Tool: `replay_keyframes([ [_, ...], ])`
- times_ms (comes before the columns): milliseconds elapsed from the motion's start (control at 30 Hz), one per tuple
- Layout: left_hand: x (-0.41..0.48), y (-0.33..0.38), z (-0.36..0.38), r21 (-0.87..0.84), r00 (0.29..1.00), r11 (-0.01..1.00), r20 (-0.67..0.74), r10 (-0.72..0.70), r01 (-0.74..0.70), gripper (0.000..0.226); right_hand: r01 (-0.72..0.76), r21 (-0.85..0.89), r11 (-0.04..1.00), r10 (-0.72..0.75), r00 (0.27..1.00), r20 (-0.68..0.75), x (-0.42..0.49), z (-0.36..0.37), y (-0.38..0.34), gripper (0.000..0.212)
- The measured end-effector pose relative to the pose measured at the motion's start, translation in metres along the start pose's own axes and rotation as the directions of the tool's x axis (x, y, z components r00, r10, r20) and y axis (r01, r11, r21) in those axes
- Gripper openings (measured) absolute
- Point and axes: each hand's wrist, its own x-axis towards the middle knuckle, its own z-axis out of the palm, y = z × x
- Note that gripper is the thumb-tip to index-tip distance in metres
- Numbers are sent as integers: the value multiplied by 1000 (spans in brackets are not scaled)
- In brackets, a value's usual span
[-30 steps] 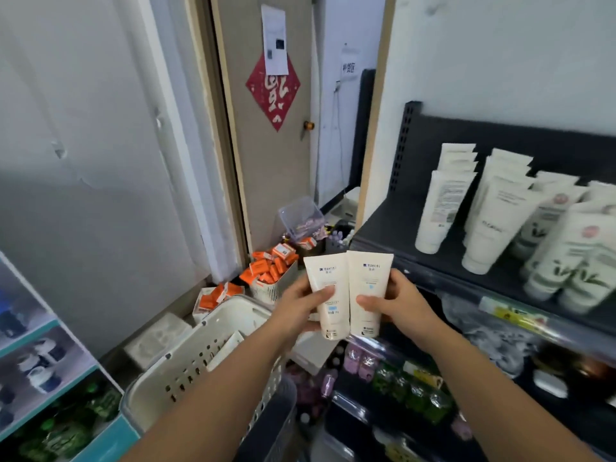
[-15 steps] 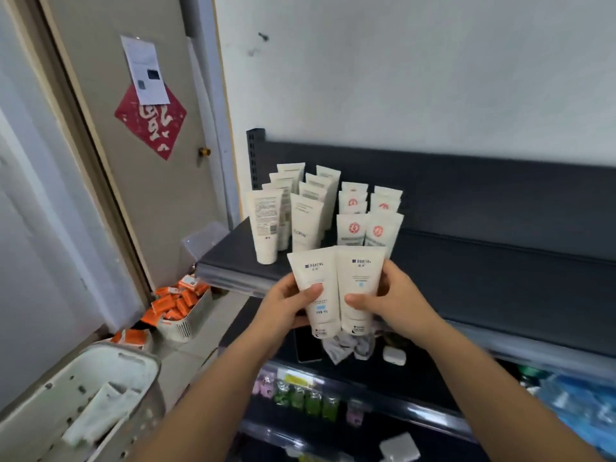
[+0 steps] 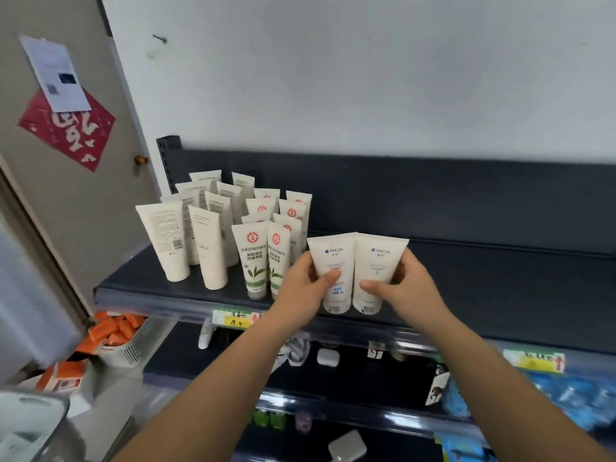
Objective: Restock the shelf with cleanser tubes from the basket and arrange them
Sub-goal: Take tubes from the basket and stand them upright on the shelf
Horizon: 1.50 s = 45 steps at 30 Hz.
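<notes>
1. Head view: L hand [image 3: 301, 278] pinches L tube [image 3: 331, 258], R hand [image 3: 405, 285] pinches R tube [image 3: 378, 261]; thumbs in front, fingers curled behind.
2. Both tubes upright, caps down, touching side by side, at shelf's [image 3: 500, 288] near edge, just right of stocked tubes [image 3: 255, 258].
3. Step, I reckon: setting this pair down; can't tell if caps touch yet.
4. Next: seat both, release gently so neither tips, align w/ row.
5. Shelf dark, flat; basket [image 3: 33, 425] near left, door [image 3: 83, 201] far left, wall [image 3: 366, 78] behind.

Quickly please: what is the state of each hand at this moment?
Left hand: closed, gripping the left cleanser tube.
Right hand: closed, gripping the right cleanser tube.
</notes>
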Motion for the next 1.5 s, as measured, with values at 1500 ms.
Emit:
replay_keyframes([
  [1500,103,-54,32,317,990,943,-122,-65,100,28,-129,-134,983,111,985,-132,96,28,68,41],
])
